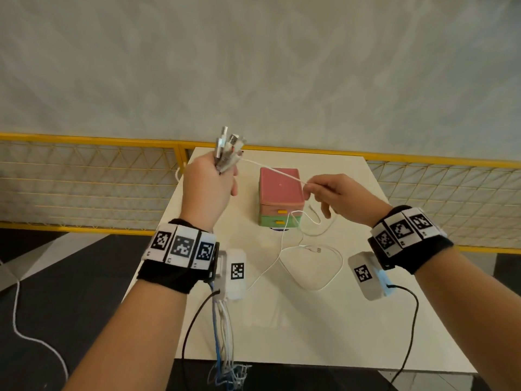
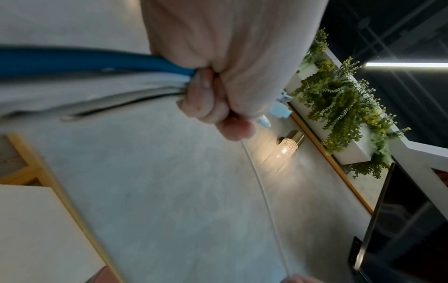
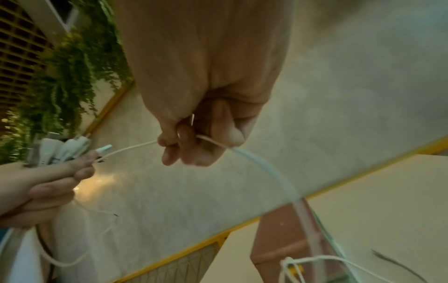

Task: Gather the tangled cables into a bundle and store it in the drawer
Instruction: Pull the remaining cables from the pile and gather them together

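Observation:
My left hand (image 1: 210,180) is raised over the table's far left and grips a bundle of cables (image 1: 225,148), plug ends sticking up; white and blue strands (image 1: 224,328) hang below my wrist. One white cable (image 1: 270,170) runs taut from that fist to my right hand (image 1: 318,193), which pinches it above the small drawer unit (image 1: 280,197). The unit has a pink top and a green bottom drawer, both closed. The cable's loose end (image 1: 310,258) loops on the table. In the right wrist view the fingers (image 3: 184,141) pinch the white cable (image 3: 266,172).
The white table (image 1: 380,320) ends at a yellow mesh railing (image 1: 84,176) behind. A black wire (image 1: 408,334) trails from my right wrist camera off the front edge. A white cord (image 1: 33,337) lies on the dark floor at left.

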Motion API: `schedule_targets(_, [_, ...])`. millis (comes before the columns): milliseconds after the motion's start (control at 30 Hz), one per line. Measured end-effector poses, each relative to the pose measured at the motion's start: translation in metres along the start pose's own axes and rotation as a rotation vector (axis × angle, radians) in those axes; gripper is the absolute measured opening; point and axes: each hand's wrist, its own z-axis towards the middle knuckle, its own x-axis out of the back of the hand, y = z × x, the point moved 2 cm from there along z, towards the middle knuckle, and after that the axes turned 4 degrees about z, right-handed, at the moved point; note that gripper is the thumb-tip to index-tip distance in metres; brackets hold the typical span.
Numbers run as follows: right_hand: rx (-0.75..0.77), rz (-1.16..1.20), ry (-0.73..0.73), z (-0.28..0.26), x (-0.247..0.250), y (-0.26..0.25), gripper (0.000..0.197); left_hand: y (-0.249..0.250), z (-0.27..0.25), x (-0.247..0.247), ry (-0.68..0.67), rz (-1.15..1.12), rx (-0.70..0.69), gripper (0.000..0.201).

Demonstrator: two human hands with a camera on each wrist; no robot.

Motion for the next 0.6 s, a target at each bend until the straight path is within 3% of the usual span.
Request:
schedule_targets(133, [-0.097,0.035,-0.020,0.002,-0.006,0.009,0.026,0.004,-0.001,-0.003,0.040,-0.004,-0.008,0.026])
schedule_targets(267, [0.155,-0.163,0.030,0.012,-0.011,-0.025,0.024,0.027,-0.014,-0.025,-0.195,-0.028,-0.141,0.013])
schedule_targets(367, [0.320,-0.241,0.052,0.020,-0.009,-0.047,0.020,0.027,-0.011,-0.036,-0.341,0.050,-0.085,0.030])
schedule_targets(433, [0.309,-0.222,0.066,0.023,-0.001,-0.042,0.023,0.022,-0.006,-0.028,-0.284,-0.021,-0.020,0.037])
schedule_targets(600, [0.112,-0.146,0.045,0.024,0.005,-0.001,0.030,0.016,0.003,0.011,0.080,-0.211,0.032,0.038])
